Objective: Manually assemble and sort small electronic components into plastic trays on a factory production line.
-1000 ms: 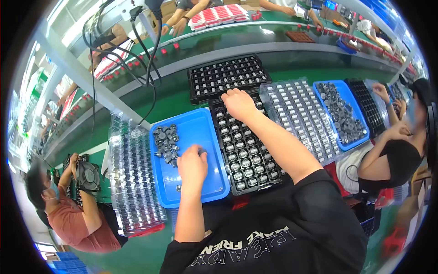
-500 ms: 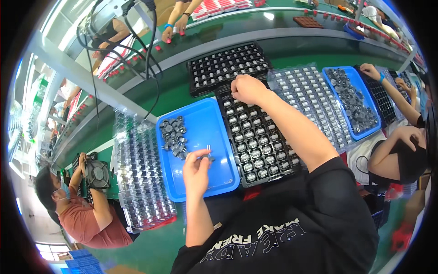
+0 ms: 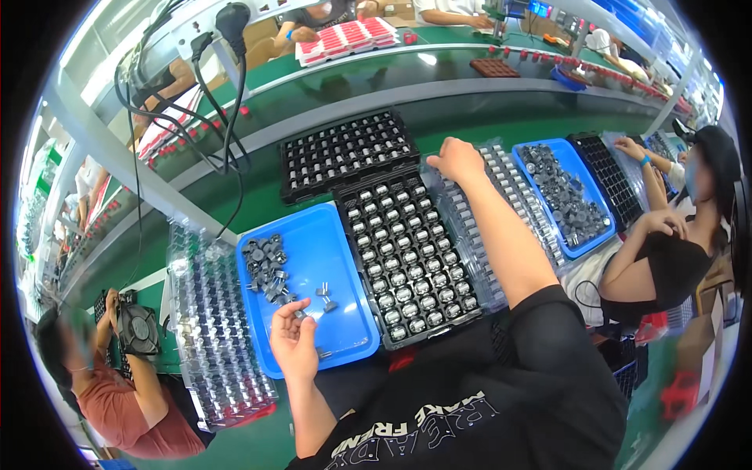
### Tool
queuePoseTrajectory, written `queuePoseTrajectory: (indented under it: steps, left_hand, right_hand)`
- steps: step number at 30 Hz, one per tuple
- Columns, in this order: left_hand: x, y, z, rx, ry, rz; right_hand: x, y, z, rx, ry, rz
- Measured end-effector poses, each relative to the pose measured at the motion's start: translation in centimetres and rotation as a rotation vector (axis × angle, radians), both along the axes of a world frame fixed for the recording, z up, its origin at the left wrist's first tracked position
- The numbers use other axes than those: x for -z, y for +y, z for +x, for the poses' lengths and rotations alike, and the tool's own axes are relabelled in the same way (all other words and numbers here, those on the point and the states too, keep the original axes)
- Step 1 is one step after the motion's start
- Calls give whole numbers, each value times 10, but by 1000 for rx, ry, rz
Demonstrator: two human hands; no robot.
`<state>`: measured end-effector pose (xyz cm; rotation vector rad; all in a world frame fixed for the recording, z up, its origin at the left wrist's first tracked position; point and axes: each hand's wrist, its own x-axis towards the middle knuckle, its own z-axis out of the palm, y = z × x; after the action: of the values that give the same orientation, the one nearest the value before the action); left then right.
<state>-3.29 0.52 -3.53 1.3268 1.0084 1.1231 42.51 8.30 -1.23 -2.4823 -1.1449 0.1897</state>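
Left hand point(image 3: 294, 345) partly upturned, fingers curled; right arm point(image 3: 505, 243) stretched well forward, right hand point(image 3: 459, 161) bent, fingers downward

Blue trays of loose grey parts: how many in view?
2: one tray by the left hand, another tray farther right near a co-worker. Others may be hidden.

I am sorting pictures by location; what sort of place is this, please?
Probably a factory assembly floor: a blue tray of loose grey parts lies beside a black tray with rows of metal parts, a co-worker is on each side, and a long green work line runs along the far side.
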Motion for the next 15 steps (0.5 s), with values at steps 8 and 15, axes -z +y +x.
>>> queuePoseTrajectory:
  steps: [8,15]
  left_hand:
    - [-4,-3,-4,-12,-45,-24]
    - [-14,-9,-13,23,-455,-296]
  right_hand:
    - [14,-4,25,-168,165,207]
    - [46,9,32,-401,97,306]
